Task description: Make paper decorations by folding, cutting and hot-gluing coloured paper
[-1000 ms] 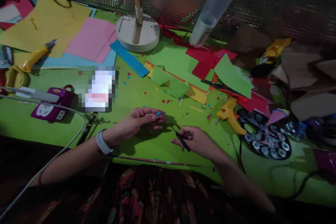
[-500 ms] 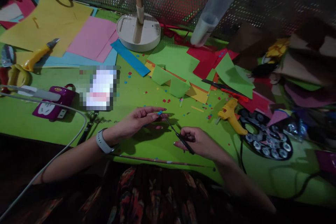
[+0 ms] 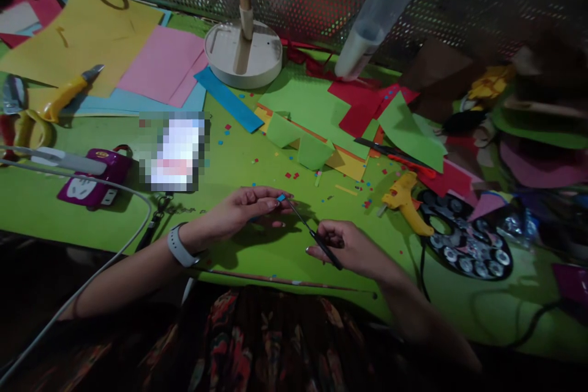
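Pinched between the fingertips of my left hand (image 3: pixel 248 209) is a tiny blue piece of paper (image 3: pixel 281 198). My right hand (image 3: pixel 351 246) is closed around small black-handled scissors (image 3: pixel 316 237). Their thin blades point up and left, and the tips reach the blue paper at my left fingertips. Both hands are just above the front part of the green table (image 3: pixel 271 257). Little red and blue paper bits (image 3: pixel 289 175) lie scattered beyond my hands. A blue paper strip (image 3: pixel 229 101) rests farther back.
To the right are a yellow glue gun (image 3: pixel 402 199) and a black palette-shaped tray (image 3: pixel 478 260). A phone (image 3: pixel 177 153), a purple power adapter (image 3: pixel 96 177) and a yellow cutter (image 3: pixel 68 95) lie left. A fan base (image 3: pixel 261 61) and green sheets (image 3: pixel 316 110) are behind.
The scissors' handles look closer together now, and the right hand has shifted very slightly. My left hand keeps its pinch on the blue paper. The camera view has shifted slightly.
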Motion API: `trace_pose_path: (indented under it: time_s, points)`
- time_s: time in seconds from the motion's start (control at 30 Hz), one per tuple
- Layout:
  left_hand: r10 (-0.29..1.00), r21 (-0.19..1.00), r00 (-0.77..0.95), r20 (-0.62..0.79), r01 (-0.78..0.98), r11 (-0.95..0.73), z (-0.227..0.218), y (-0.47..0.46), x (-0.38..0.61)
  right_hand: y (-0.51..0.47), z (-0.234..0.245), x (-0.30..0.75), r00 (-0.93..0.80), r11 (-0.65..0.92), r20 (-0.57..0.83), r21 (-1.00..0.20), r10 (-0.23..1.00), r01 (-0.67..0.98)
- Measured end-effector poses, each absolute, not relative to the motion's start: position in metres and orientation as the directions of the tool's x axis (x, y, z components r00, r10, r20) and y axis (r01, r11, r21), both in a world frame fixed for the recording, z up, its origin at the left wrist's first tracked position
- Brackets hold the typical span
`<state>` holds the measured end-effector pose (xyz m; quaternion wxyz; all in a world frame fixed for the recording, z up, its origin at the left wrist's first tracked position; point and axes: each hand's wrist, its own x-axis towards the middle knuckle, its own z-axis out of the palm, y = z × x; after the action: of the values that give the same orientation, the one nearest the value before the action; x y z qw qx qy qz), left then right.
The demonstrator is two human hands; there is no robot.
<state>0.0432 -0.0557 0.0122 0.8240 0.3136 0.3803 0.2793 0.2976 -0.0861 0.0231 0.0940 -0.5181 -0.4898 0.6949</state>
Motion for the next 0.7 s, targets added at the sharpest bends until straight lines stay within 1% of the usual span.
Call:
trace_pose_path:
  time_s: [0.33,0.53,0.7]
  points:
    - [0.707,0.753,0.554,-0.441,-0.201,0.627,0.0123,-0.0556,0.0432,-0.0880,0.0242,0.2952,-0.429,-0.528,-0.641,-0.767,0.636,0.364]
    - [0.714,0.761,0.546,-0.439,-0.197,0.618,0.0111,-0.0546,0.0424,-0.0872,0.0210,0.2961,-0.436,-0.517,-0.637,-0.770,0.635,0.373]
    - [0.710,0.771,0.572,-0.410,-0.199,0.605,0.0130,-0.0541,0.0412,-0.0846,0.0234,0.2944,-0.428,-0.577,-0.679,-0.733,0.596,0.360]
